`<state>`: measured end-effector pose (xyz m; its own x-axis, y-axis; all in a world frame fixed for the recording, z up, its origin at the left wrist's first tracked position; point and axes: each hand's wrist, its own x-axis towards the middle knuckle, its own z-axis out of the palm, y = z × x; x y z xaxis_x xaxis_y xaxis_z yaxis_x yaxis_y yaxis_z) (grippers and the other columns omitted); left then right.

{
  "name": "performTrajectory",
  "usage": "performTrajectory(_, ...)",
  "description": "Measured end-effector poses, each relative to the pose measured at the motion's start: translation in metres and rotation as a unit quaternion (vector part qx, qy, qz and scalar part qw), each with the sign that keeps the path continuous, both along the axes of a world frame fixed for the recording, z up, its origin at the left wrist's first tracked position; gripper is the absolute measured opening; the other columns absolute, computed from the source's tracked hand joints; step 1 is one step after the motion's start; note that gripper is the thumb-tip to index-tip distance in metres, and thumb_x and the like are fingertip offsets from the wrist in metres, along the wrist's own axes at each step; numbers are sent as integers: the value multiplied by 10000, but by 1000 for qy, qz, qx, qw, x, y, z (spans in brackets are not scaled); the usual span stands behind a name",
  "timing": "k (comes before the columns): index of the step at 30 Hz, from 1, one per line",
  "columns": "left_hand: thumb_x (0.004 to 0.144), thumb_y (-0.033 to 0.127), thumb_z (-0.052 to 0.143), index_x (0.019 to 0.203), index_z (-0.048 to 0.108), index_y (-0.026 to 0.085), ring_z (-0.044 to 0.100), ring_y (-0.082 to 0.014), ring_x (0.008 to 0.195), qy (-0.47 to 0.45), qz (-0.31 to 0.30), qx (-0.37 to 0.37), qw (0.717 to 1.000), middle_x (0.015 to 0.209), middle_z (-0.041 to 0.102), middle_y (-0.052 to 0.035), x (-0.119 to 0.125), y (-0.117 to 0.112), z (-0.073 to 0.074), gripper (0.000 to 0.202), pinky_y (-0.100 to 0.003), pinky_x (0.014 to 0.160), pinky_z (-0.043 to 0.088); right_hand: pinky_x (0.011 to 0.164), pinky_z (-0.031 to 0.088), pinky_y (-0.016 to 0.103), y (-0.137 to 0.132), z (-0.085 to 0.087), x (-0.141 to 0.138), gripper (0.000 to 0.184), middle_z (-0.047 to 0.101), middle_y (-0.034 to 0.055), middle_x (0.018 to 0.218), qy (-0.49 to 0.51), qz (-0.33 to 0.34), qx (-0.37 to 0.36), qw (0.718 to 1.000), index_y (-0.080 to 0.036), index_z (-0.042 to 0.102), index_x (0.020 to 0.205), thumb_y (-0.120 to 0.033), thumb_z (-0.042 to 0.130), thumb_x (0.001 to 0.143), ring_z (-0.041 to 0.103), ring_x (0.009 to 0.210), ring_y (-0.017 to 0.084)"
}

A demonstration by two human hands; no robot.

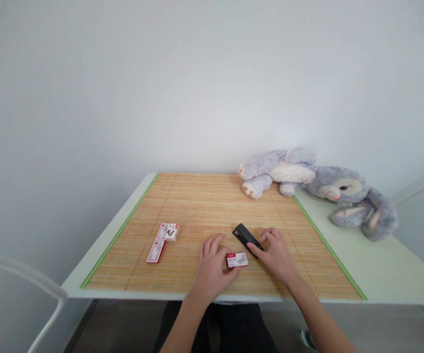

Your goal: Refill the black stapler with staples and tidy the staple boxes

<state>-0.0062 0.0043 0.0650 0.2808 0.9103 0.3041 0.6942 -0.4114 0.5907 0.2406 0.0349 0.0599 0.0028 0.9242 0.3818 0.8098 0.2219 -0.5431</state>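
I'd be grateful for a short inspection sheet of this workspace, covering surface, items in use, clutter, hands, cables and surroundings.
Surface: bamboo-look mat with green edges, on a pale table.
Job's things: black stapler and small red-and-white box, side by side; more red-and-white boxes further left.
Clutter: plush rabbit lying at the far right, partly on the mat.
Hands: left hand at the small box, right hand on the stapler.
Cables: none certain; a pale curved strand at lower left is unidentified.
Surroundings: plain pale wall behind.
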Motion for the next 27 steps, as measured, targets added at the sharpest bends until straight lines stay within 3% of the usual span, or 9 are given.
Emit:
performTrajectory(3,810,365,765,924,627,265,394,-343,1411,3,66,8,998,1463,520,-68,7,2,-3,205,-596,1214,262,879,472,462,-7,-2,-8,375,574,62,923,-1,-25,0,1000,-261,537,754,-568,722,862,557,949,288)
performTrajectory(7,776,515,783,935,593,247,360,-399,1421,0,143,0,990,1479,487,-121,8,-2,-12,365,-623,1195,247,865,482,463,-18,-1,-16,373,579,65,912,11,-21,-11,1000,-262,535,730,-559,690,893,565,929,284)
performTrajectory(11,694,550,848,1030,602,260,337,-394,1454,3,89,-19,996,1567,408,-99,-8,-8,-12,508,-607,1195,267,921,493,499,-29,-4,-16,281,615,86,1045,15,28,-18,999,-270,641,923,-526,737,857,575,1046,317)
performTrajectory(14,631,439,906,1334,545,314,289,-370,1505,7,15,-47,999,1659,281,-66,-26,0,-4,800,-582,1212,278,1041,453,559,-31,-8,-10,551,594,111,1280,-2,83,-33,996,-298,619,1275,-489,793,787,528,1225,359)
performTrajectory(16,638,409,902,1478,453,352,239,-367,1536,12,-24,-59,998,1697,197,-57,-35,11,2,955,-586,1231,254,1105,403,593,-30,-10,-6,670,550,109,1397,-15,117,-49,992,-316,562,1392,-447,787,774,474,1322,376)
performTrajectory(18,665,408,886,1459,501,373,216,-369,1546,19,-49,-59,997,1710,165,-33,-38,21,7,883,-588,1243,234,1139,365,610,-29,-12,-4,672,524,100,1450,-17,134,-58,989,-326,547,1416,-398,759,782,433,1378,380)
performTrajectory(22,673,427,885,1253,669,356,245,-373,1527,22,-62,-47,997,1694,228,-7,-34,30,8,623,-585,1248,227,1167,344,594,-28,-15,-2,585,526,92,1461,0,141,-48,989,-317,582,1350,-350,749,790,410,1411,361)
performTrajectory(27,643,467,900,1216,660,317,254,-366,1521,26,-50,-44,997,1677,270,-48,-26,25,2,639,-599,1248,191,1158,340,612,-31,-16,-9,539,555,94,1436,5,142,-42,989,-316,623,1256,-399,814,759,413,1407,373)
